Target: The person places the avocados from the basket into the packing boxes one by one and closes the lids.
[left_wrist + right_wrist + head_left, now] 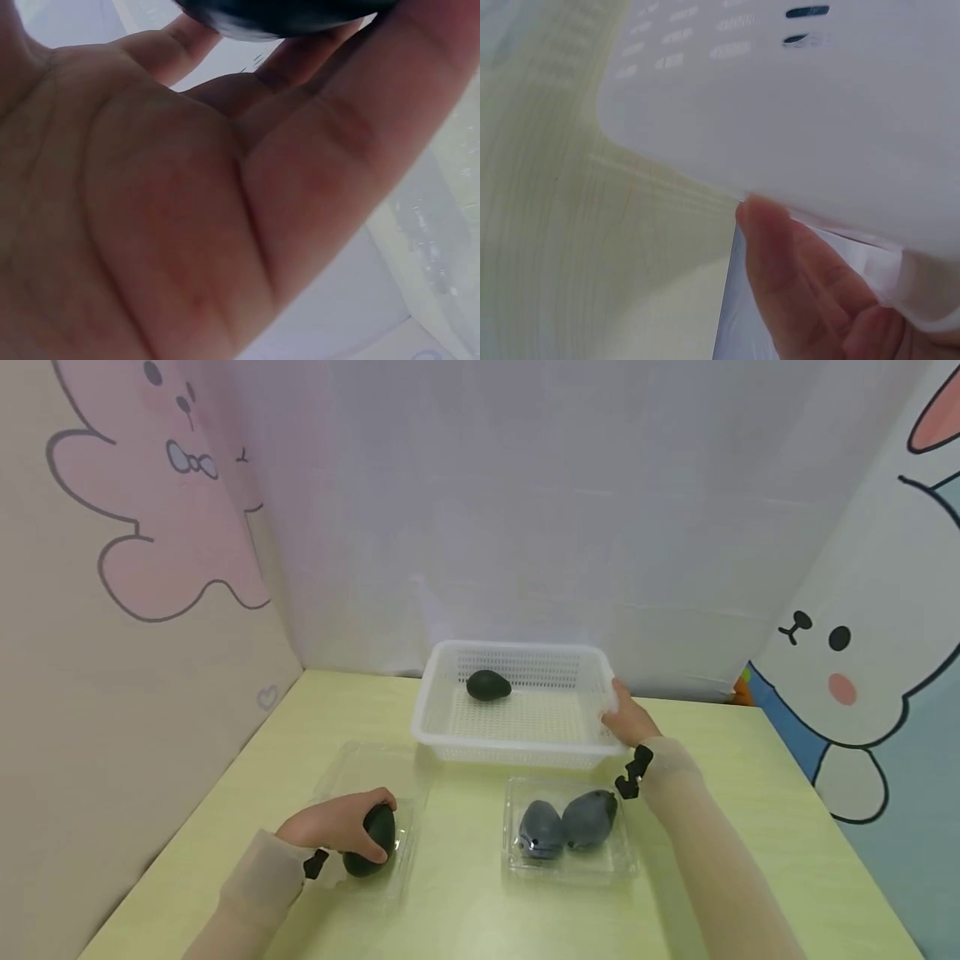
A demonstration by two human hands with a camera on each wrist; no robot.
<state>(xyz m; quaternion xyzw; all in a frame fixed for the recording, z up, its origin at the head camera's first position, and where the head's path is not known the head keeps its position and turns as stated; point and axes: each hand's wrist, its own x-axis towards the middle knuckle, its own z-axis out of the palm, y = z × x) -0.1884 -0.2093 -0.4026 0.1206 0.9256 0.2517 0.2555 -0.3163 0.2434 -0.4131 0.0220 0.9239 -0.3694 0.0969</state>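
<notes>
My left hand [337, 821] grips a dark green avocado [381, 833] from above, thumb and fingers around its sides. That avocado is over a clear plastic box [405, 860] lying with its lid folded back on the left of the table. In the left wrist view the avocado [277, 16] shows at the top, beyond the palm. My right hand [632, 720] holds the right end of a white perforated basket [517, 750], with fingers at its rim. A second avocado [487, 686] lies inside the basket, toward the left.
A clear plastic box [570, 870] with two greyish, pear-shaped fruits [588, 820] stands in front of the basket, near my right forearm. The pale yellow table [465, 893] ends at a white curtain [525, 527] behind. Cartoon-printed walls flank it on both sides.
</notes>
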